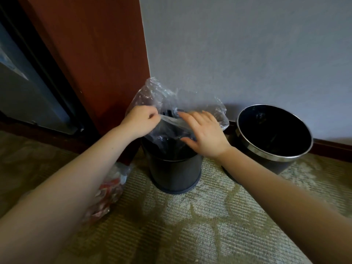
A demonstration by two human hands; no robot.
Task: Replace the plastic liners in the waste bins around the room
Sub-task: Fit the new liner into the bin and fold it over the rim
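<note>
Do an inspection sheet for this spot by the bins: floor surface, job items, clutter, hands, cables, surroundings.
Surface: patterned carpet; both bins stand on it.
Job's things: clear liner partly inside the dark bin, its top bunched above the rim; second bin with a metal rim, no liner seen in it.
Clutter: filled clear bag on the carpet, partly hidden by the left forearm.
Hands: left hand pinches the liner's edge; right hand has fingers spread, touching the liner.
Cables: nothing seen.
Surroundings: grey wall, wooden panel to its left.
</note>
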